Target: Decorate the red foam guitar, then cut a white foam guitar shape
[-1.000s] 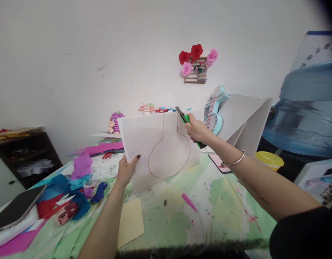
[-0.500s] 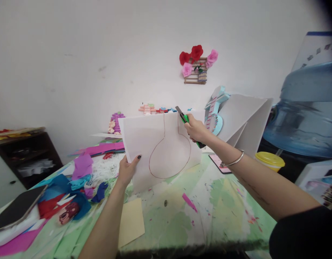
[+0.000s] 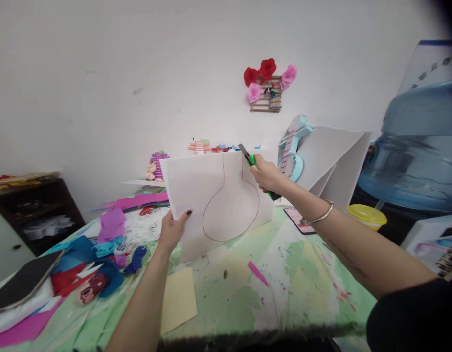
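A white board (image 3: 231,212) stands upright over the table, with a rounded, long-necked outline drawn on it in reddish brown. My left hand (image 3: 173,229) grips its lower left edge, thumb on the near face and fingers hidden behind. In my right hand (image 3: 265,173) is a green and black utility knife (image 3: 250,159), closed in the fist. Its blade is out and points up and left, by the board's top edge near the right neck line. Whether the blade touches the board I cannot tell.
A phone (image 3: 298,221) and a yellow-lidded tub (image 3: 366,215) lie to the right, near a large water bottle (image 3: 413,146). A blue paper guitar (image 3: 292,151) leans behind. Coloured scraps (image 3: 112,225), white string (image 3: 143,232) and a yellow sheet (image 3: 179,299) cover the left side.
Both hands, the board and the knife keep almost the same positions. The whole view has shifted very slightly.
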`<act>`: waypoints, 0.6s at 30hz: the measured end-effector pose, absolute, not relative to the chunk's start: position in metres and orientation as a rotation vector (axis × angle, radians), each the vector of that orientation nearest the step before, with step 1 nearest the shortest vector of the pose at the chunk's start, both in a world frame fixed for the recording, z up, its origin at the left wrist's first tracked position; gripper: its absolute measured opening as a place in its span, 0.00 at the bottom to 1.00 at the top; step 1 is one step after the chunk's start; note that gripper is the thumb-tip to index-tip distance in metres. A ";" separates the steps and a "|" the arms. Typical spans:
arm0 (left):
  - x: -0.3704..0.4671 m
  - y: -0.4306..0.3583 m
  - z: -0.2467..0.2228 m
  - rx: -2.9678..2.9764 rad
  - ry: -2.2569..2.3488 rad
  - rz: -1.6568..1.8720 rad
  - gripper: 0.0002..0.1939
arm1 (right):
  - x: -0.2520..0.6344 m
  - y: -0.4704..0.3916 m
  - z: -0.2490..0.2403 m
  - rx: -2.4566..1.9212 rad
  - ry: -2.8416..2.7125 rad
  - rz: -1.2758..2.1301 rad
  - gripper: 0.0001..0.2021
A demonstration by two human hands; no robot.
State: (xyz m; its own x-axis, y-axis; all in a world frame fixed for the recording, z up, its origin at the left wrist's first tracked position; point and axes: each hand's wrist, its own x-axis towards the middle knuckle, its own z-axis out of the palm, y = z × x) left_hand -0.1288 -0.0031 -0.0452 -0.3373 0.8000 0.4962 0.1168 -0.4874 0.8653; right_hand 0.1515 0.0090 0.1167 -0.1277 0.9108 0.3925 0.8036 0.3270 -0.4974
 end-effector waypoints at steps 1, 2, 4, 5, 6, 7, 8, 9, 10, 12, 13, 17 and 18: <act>-0.129 -0.004 -0.045 1.415 1.203 1.877 0.32 | 0.151 0.009 0.117 -1.503 -1.954 0.230 0.09; -0.128 -0.004 -0.044 1.414 1.205 1.879 0.32 | 0.151 0.009 0.116 -1.504 -1.953 0.231 0.08; -0.128 -0.005 -0.043 1.413 1.210 1.881 0.31 | 0.151 0.009 0.116 -1.502 -1.958 0.199 0.08; -0.128 -0.006 -0.043 1.413 1.213 1.881 0.31 | 0.151 0.009 0.116 -1.501 -1.962 0.177 0.07; -0.127 -0.006 -0.043 1.413 1.216 1.881 0.31 | 0.151 0.009 0.116 -1.500 -1.965 0.160 0.07; -0.127 -0.006 -0.042 1.412 1.219 1.882 0.31 | 0.151 0.009 0.115 -1.499 -1.966 0.152 0.07; -0.127 -0.006 -0.042 1.410 1.221 1.883 0.31 | 0.151 0.009 0.115 -1.498 -1.964 0.150 0.06; -0.127 -0.006 -0.042 1.407 1.224 1.885 0.31 | 0.151 0.009 0.115 -1.500 -1.963 0.152 0.06; -0.126 -0.006 -0.041 1.403 1.226 1.887 0.31 | 0.150 0.009 0.115 -1.504 -1.961 0.153 0.06; -0.126 -0.006 -0.042 1.399 1.225 1.889 0.31 | 0.150 0.008 0.115 -1.512 -1.959 0.145 0.06; -0.126 -0.006 -0.042 1.400 1.223 1.888 0.31 | 0.150 0.008 0.115 -1.517 -1.959 0.137 0.06; -0.128 -0.005 -0.044 1.412 1.220 1.882 0.30 | 0.151 0.007 0.114 -1.523 -1.966 0.125 0.05; -0.129 -0.005 -0.044 1.415 1.219 1.880 0.30 | 0.151 0.008 0.114 -1.522 -1.970 0.123 0.05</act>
